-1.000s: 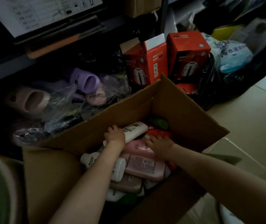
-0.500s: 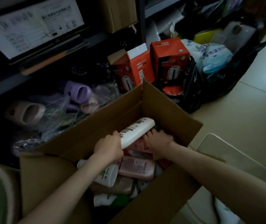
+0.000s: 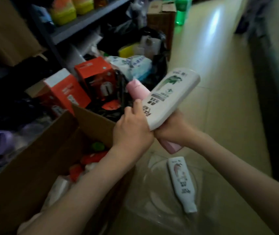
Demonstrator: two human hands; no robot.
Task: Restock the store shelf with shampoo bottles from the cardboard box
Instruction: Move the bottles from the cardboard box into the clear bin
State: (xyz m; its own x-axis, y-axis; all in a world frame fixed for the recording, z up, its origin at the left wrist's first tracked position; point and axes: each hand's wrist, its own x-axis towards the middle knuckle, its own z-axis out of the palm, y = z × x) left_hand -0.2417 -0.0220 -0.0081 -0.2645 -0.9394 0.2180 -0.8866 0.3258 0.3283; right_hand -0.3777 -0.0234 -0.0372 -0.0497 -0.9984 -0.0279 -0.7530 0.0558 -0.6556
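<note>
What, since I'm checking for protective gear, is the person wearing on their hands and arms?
Nothing visible. The left hand and right hand are ungloved, with no rings, watch or bracelet showing. The left forearm and right forearm are bare, with no sleeve in frame. The light is dim, so small items could be missed.

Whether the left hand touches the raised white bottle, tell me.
Touching. The head view shows the left hand gripping the white bottle at its lower end, thumb against its side.
</note>
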